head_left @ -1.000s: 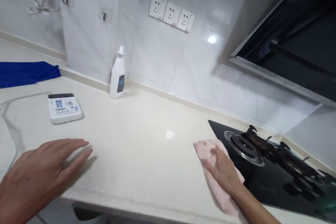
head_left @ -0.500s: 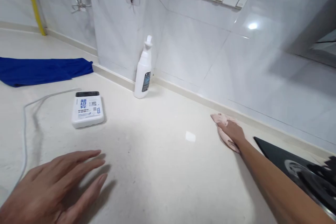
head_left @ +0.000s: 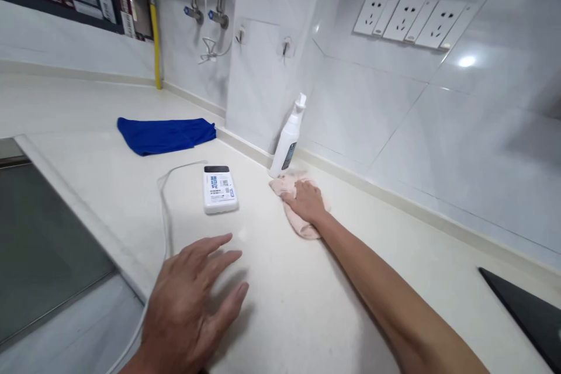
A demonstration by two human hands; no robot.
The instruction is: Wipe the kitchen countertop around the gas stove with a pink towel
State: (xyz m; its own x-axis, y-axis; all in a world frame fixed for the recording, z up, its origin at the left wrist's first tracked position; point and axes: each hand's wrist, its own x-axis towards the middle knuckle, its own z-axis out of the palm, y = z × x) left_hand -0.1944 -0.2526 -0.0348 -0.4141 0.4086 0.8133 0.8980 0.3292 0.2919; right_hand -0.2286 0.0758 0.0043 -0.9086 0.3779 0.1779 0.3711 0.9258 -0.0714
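My right hand (head_left: 304,201) presses a pale pink cloth (head_left: 302,229) flat onto the cream countertop (head_left: 280,304), its fingers and thumb spread over the fabric. The cloth's far edge lies at the base of a white bottle (head_left: 286,143), which stands against the wall at the corner. My left hand (head_left: 193,286) hovers low over the counter with its fingers apart and nothing in it. Beyond its fingertips lies a flat white device (head_left: 220,194) with blue print and a dark end. A thin white cable (head_left: 163,210) runs beside the device and past my left wrist.
A folded blue cloth (head_left: 164,135) lies farther back on the left. The counter's front edge (head_left: 83,216) drops off at the left. A black cooktop (head_left: 521,310) sits at the right. Wall sockets (head_left: 407,17), a yellow pipe (head_left: 155,47) and valves (head_left: 218,18) are on the walls behind.
My right hand has slid the pink cloth leftward along the wall, from near the cooktop to the bottle. My view has turned left, and my left hand stays open above the counter.
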